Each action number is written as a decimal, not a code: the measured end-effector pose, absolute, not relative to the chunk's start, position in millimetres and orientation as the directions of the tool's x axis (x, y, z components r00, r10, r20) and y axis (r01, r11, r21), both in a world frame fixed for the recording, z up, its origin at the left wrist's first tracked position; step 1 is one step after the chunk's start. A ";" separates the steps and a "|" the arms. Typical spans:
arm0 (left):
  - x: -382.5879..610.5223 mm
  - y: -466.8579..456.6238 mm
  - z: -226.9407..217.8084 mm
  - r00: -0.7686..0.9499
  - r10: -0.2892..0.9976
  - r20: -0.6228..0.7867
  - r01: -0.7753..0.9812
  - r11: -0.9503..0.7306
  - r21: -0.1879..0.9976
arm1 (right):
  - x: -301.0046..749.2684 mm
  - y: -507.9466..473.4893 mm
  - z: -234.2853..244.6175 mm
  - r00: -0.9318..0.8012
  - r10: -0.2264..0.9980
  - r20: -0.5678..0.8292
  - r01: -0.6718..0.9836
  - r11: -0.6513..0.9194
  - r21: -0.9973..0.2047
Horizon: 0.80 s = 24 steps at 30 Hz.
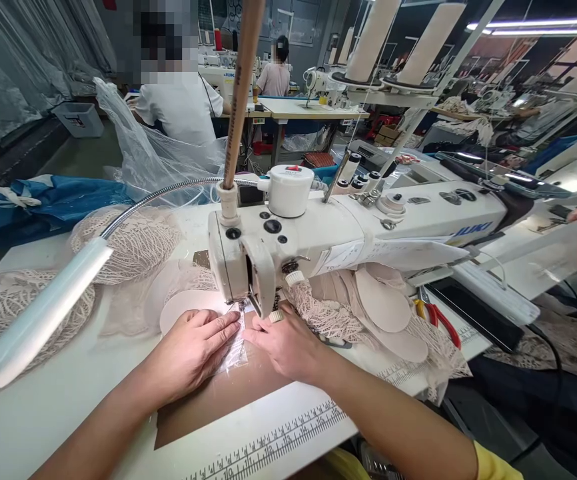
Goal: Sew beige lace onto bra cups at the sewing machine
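A white JUKI sewing machine (293, 233) stands before me, its needle area lit. My left hand (193, 357) lies left of the needle, fingers stretched and resting on a pale, sheer lace piece (236, 353). To the right of that piece is my right hand (288, 343), fingers curled, with thumb and index finger pinching at its edge by the presser foot. The exact grip is partly hidden. A beige oval pad (183, 307) sits behind my left fingers. Under both hands is a brown plate (208, 407) on the white table.
Lace cups (128, 243) lie at left beside a lamp arm (43, 313). Beige pads and lace (383, 300) are heaped right of the needle, near red-handled scissors (438, 320) and a black phone (473, 313). A printed ruler (273, 440) runs along the front edge. Co-workers sit behind.
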<state>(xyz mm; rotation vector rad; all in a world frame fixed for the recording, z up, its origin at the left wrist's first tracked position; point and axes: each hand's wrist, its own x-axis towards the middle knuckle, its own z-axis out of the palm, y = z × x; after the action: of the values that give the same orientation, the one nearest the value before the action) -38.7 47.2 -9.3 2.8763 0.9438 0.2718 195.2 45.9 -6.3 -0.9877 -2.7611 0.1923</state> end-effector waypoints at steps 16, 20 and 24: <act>-33.6 51.6 -9.2 0.746 0.635 0.200 0.624 -0.772 0.121 | 186.9 47.9 -8.0 -0.635 0.754 0.165 0.720 0.656 -0.226; -36.7 48.3 -9.4 0.751 0.629 0.202 0.610 -0.777 0.153 | 190.4 47.4 -8.7 -0.655 0.733 0.183 0.688 0.679 -0.256; -40.5 45.6 -9.8 0.753 0.617 0.229 0.575 -0.786 0.226 | 195.4 46.5 -9.4 -0.738 0.645 0.196 0.591 0.759 -0.272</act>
<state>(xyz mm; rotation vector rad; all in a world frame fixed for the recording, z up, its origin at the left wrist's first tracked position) -40.5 45.6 -9.8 2.8078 0.9600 0.4418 195.4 46.5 -9.4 -0.9633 -2.6789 0.2783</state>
